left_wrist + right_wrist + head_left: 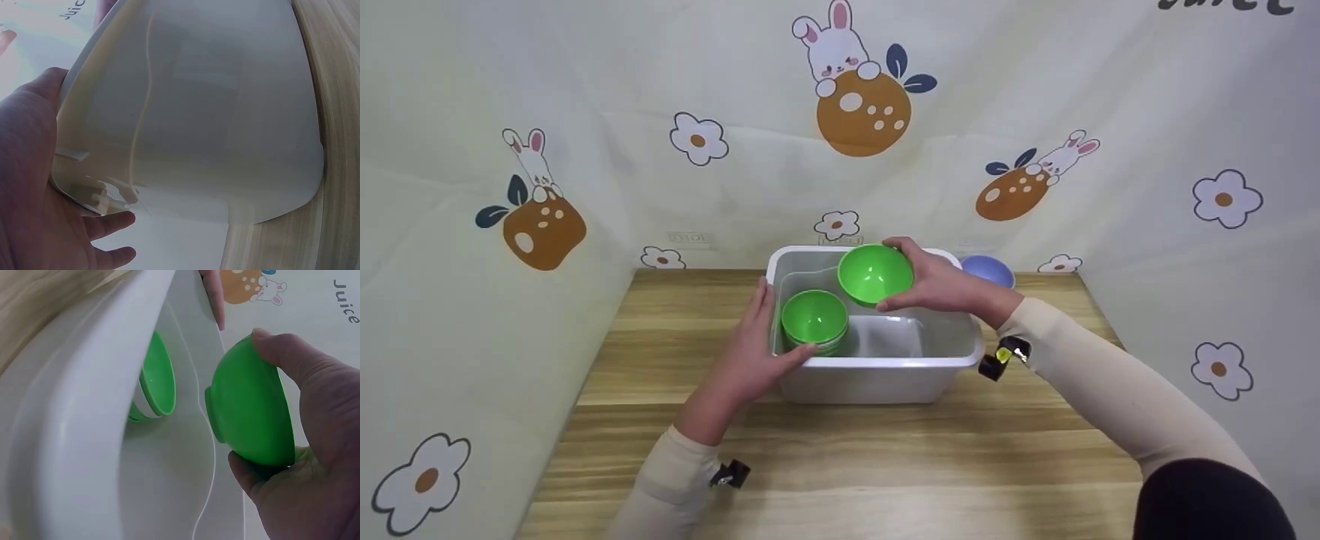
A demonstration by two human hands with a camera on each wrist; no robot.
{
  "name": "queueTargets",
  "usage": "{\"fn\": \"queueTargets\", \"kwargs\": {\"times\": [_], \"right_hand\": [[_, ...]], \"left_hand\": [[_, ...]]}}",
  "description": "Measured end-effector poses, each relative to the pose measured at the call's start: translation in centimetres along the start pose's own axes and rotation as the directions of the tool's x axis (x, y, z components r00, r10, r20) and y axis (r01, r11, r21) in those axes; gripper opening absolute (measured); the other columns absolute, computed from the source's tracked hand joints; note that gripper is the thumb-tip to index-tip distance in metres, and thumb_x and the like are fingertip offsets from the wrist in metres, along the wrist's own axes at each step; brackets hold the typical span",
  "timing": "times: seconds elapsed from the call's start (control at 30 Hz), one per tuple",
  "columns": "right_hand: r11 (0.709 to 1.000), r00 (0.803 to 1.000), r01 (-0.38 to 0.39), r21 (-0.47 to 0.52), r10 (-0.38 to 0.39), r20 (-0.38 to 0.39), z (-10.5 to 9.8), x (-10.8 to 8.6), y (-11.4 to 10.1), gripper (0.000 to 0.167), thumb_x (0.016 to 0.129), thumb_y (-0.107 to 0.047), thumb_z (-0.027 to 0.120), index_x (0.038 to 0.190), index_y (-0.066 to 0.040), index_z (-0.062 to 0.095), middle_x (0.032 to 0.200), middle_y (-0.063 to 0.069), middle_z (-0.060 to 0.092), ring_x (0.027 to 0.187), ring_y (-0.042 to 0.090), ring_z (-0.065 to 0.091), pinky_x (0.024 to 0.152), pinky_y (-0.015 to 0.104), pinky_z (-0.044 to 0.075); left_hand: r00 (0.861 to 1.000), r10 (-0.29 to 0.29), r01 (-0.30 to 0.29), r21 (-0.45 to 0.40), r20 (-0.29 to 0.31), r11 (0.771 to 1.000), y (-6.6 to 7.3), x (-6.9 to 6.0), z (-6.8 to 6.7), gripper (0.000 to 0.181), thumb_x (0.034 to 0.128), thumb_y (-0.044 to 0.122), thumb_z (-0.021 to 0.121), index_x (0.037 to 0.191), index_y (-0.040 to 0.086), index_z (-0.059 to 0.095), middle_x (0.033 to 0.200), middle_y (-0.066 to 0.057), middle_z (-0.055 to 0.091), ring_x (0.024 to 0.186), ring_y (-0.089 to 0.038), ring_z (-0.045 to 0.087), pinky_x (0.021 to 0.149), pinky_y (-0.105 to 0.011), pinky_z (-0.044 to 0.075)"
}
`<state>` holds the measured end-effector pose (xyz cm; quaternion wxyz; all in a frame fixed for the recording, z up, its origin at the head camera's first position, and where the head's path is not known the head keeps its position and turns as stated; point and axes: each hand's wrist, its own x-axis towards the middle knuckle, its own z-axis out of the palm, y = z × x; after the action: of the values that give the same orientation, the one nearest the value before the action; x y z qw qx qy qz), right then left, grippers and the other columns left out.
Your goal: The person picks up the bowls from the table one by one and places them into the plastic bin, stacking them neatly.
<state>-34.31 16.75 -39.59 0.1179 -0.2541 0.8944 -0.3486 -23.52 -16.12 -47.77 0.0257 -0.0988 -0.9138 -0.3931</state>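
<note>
My right hand (pixel 937 281) holds a green bowl (pixel 874 271) by its rim, thumb on one side and fingers on the other. The bowl is tilted above the back of a white plastic tub (pixel 877 386). Inside the tub, at its left end, stands a stack of bowls (pixel 814 319), green on top with white showing between. My left hand (pixel 746 349) rests at the tub's front left corner. Its thumb lies over the front rim and its fingers extend along the left side; in the left wrist view the visible fingers (pixel 112 224) are nearly straight.
A blue-purple bowl (pixel 988 270) stands behind the tub's right end, partly hidden by the right arm. The tub sits on a wood-grain table (pixel 870 465). Cloth walls (pixel 720 195) with rabbit and flower prints enclose the back and both sides.
</note>
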Motion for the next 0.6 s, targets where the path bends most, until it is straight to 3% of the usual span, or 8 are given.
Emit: {"fn": "queueTargets", "kwargs": {"times": [0.33,0.6], "right_hand": [[0.999,0.999,0.03,-0.018,-0.03,0.022,0.6,1.2,-0.3,0.116,0.081,-0.043,0.099,0.169,-0.011,0.032,0.151,0.016,0.059,0.128,0.032,0.064,0.109,0.049,0.053],[0.998,0.995,0.062,0.025,-0.064,0.078,1.2,2.4,-0.6,0.114,0.081,-0.04,0.099,0.168,-0.01,0.031,0.151,0.015,0.056,0.13,0.031,0.061,0.111,0.047,0.053]], "left_hand": [[1.0,0.006,-0.006,-0.031,-0.007,0.999,0.0,0.0,0.0,0.129,0.0899,0.069,0.082,0.178,0.011,0.009,0.186,0.001,-0.007,0.167,-0.048,0.015,0.123,-0.073,0.031],[1.0,0.001,-0.001,-0.036,0.006,0.999,0.0,0.1,0.0,0.134,0.0869,0.078,0.079,0.178,0.011,0.007,0.186,0.002,-0.009,0.167,-0.048,0.015,0.123,-0.073,0.032]]}}
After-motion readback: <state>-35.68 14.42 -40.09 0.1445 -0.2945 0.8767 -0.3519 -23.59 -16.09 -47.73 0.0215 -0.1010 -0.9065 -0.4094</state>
